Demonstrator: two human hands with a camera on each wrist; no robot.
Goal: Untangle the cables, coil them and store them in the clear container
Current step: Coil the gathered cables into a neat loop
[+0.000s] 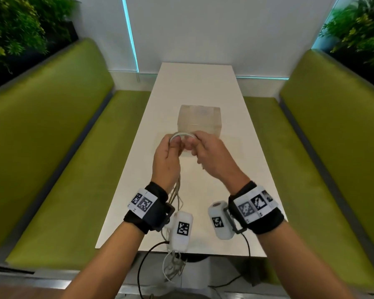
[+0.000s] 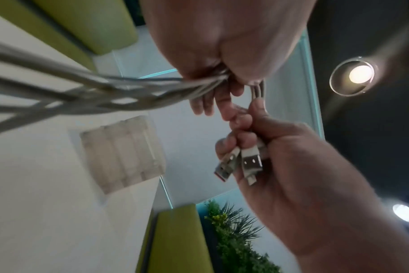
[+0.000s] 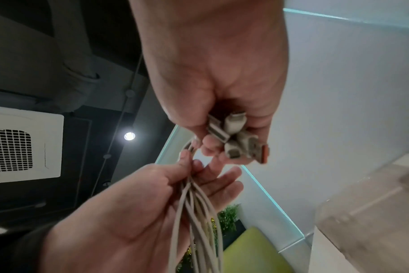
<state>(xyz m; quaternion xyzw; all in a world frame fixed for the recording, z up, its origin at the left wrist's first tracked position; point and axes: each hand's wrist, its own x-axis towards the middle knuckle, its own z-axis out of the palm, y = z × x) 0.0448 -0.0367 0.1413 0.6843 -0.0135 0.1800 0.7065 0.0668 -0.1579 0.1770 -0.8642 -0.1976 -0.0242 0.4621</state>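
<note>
Several white USB cables [image 1: 181, 134] arc between my two raised hands, just in front of the clear container [image 1: 199, 121] on the white table [image 1: 203, 83]. My left hand [image 1: 174, 145] pinches the bundled cords [image 2: 133, 92] between thumb and fingers. The loose lengths [image 1: 173, 266] hang past my wrist and below the table's near edge. My right hand [image 1: 194, 147] grips the cluster of plugs [image 3: 236, 138], one with an orange insert; the plugs [image 2: 240, 162] stick out below its curled fingers. In the right wrist view the cords [image 3: 199, 212] run down across my left palm [image 3: 140, 203].
Green benches [image 1: 63, 147] flank the narrow table on both sides. A white wall stands at the table's far end, with plants [image 1: 358, 29] in the corners. Black wrist-camera leads [image 1: 143, 262] dangle below the table's near edge.
</note>
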